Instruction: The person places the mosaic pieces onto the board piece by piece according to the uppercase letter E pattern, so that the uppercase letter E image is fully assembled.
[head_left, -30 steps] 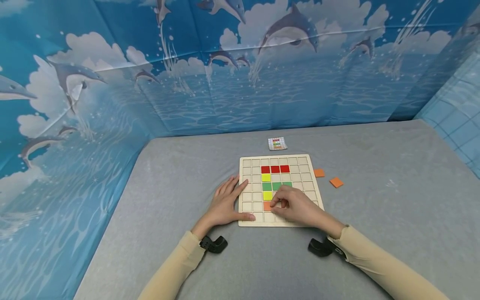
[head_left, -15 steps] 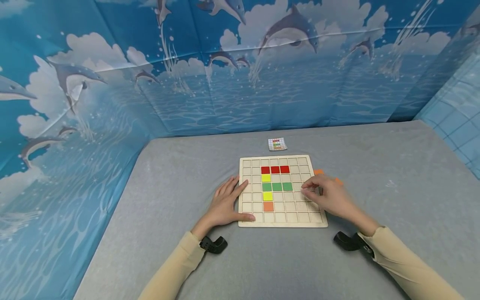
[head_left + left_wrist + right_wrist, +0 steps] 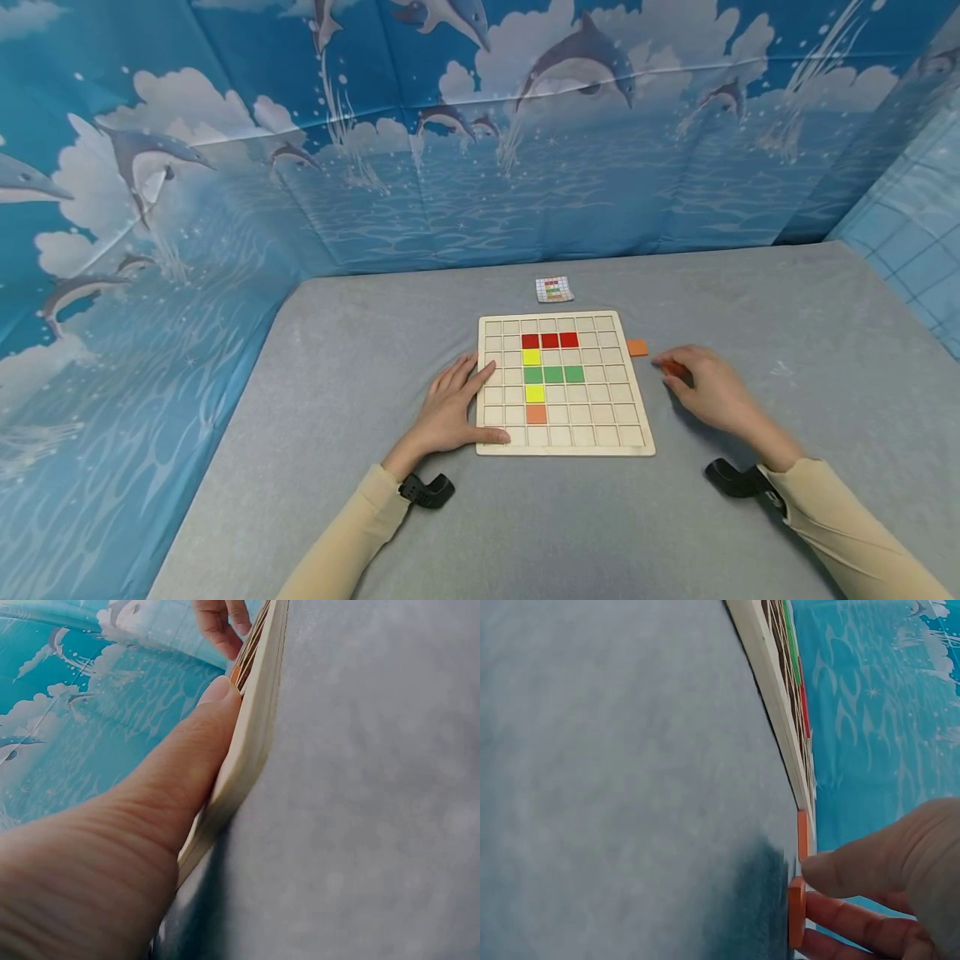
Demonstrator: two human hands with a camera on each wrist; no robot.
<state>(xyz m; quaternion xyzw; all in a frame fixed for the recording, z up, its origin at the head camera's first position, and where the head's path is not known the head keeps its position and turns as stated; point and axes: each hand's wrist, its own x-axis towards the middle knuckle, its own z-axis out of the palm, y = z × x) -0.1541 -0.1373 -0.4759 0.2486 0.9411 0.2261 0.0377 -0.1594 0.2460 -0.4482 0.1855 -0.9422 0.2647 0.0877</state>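
Observation:
A pale wooden grid board (image 3: 600,415) lies on the grey cloth, holding red tiles (image 3: 550,341), yellow tiles (image 3: 532,357), green tiles (image 3: 553,375) and one orange tile (image 3: 536,414). My left hand (image 3: 447,408) rests at the board's left edge with spread fingers, its thumb (image 3: 176,754) over the near corner. To the right of the board, my right hand (image 3: 712,392) is at a loose orange tile (image 3: 797,911) on the cloth. Thumb and fingers stand apart around this tile; a firm pinch is not visible. Another orange tile (image 3: 637,347) lies against the board's right edge.
A small printed pattern card (image 3: 554,289) lies beyond the board. Grey cloth (image 3: 390,333) covers the table. A blue curtain with dolphins (image 3: 480,192) rises behind the table and along its left side. Each wrist wears a black camera mount (image 3: 429,490).
My right hand has moved right from the orange tile in the board to the loose orange tile beside it. My left hand and the board have stayed in place.

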